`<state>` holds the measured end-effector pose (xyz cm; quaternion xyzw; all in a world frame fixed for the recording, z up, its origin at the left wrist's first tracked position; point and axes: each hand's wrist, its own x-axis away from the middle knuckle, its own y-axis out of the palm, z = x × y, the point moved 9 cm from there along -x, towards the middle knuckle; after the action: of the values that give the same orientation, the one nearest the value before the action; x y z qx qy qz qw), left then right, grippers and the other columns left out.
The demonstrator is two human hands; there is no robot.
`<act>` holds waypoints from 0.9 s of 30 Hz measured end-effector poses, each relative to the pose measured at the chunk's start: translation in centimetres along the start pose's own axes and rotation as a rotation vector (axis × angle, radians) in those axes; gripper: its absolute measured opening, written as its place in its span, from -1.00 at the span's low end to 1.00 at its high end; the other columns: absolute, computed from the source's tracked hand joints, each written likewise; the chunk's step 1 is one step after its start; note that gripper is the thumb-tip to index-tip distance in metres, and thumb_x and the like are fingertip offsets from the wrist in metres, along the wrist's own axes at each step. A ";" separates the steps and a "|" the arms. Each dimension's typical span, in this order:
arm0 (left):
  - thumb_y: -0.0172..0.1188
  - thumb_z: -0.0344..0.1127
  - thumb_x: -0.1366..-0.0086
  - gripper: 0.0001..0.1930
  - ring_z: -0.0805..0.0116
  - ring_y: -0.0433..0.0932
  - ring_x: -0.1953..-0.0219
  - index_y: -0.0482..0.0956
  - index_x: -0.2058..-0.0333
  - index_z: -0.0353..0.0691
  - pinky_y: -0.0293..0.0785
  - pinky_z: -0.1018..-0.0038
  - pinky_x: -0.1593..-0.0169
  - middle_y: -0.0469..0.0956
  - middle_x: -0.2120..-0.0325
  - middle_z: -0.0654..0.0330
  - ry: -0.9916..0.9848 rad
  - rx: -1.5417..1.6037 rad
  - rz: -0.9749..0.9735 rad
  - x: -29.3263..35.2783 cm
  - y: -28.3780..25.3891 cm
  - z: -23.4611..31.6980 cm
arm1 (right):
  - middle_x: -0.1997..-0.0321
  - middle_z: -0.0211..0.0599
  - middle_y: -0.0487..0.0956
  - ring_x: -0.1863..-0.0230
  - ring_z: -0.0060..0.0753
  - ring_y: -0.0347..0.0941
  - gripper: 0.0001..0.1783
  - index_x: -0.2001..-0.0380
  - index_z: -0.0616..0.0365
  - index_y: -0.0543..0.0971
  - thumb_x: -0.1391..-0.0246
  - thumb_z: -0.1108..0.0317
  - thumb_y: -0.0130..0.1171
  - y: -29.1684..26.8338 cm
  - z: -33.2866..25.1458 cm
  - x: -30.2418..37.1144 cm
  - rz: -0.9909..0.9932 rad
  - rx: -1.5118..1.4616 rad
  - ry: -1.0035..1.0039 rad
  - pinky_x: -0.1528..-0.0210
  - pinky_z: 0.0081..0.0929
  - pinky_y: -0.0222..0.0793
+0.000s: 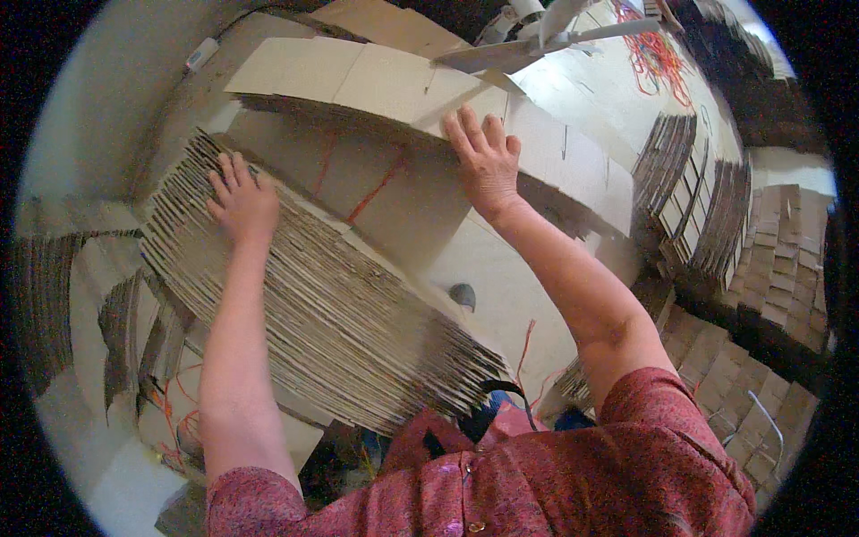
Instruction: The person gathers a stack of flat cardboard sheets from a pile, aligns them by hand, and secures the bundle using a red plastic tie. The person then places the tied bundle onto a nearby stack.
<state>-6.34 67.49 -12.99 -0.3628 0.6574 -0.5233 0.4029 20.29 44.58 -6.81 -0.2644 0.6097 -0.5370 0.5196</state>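
My left hand (243, 199) lies with fingers spread on the far left end of a thick stack of cardboard sheets (313, 295), whose many edges run slantwise toward my lap. Farther out, my right hand (486, 161) reaches to a long cardboard piece (394, 80) with crease lines. Its fingers are apart and rest at that piece's near edge; nothing is gripped in them. Between the two hands red string (380, 186) crosses a flat cardboard surface (295, 152).
At the top is a fan with grey blades (546, 40). A tangle of red string (658, 54) lies at the upper right. Bundled cardboard stacks (689, 197) stand on the right, and more cardboard (769, 259) beyond them. Another stack (40, 304) is at far left. A dark rounded object (463, 295) sits near the middle.
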 end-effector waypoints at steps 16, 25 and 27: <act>-0.24 -0.06 -0.25 -0.39 0.00 -0.10 -0.32 0.05 -0.25 -0.13 -0.14 -0.16 -0.22 -0.08 -0.31 0.16 -0.038 0.090 -0.036 0.7 -0.5 -0.4 | -0.37 -0.17 0.00 -0.36 0.09 -0.17 -0.11 -0.22 0.00 0.16 0.22 0.18 0.31 2.4 -1.8 0.7 -0.377 -0.075 0.021 -0.20 0.25 -0.18; -0.10 -0.13 -0.24 -0.40 0.00 -0.16 -0.33 0.05 -0.23 -0.15 -0.23 -0.07 -0.27 -0.12 -0.31 0.10 -0.064 0.439 -0.033 1.1 -2.2 -2.4 | -0.11 0.07 0.38 -0.16 -0.02 0.28 -0.16 -0.18 0.24 0.19 0.06 0.03 0.26 3.3 -16.8 5.1 -0.724 -1.209 0.248 -0.16 -0.30 0.19; -0.02 -0.20 -0.22 -0.39 -0.01 -0.13 -0.32 0.05 -0.22 -0.19 -0.21 -0.01 -0.28 -0.09 -0.29 0.00 -0.038 0.706 0.086 3.6 -5.2 -4.2 | -0.15 0.10 0.34 -0.20 -0.15 0.25 -0.25 -0.20 0.30 0.17 -0.05 0.10 0.15 3.4 -19.6 5.6 -0.937 -1.288 0.300 -0.19 -0.36 0.14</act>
<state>-11.36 64.88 -7.89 -0.1829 0.4432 -0.6938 0.5375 1.36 48.06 -14.26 -0.6647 0.6885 -0.2721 -0.1010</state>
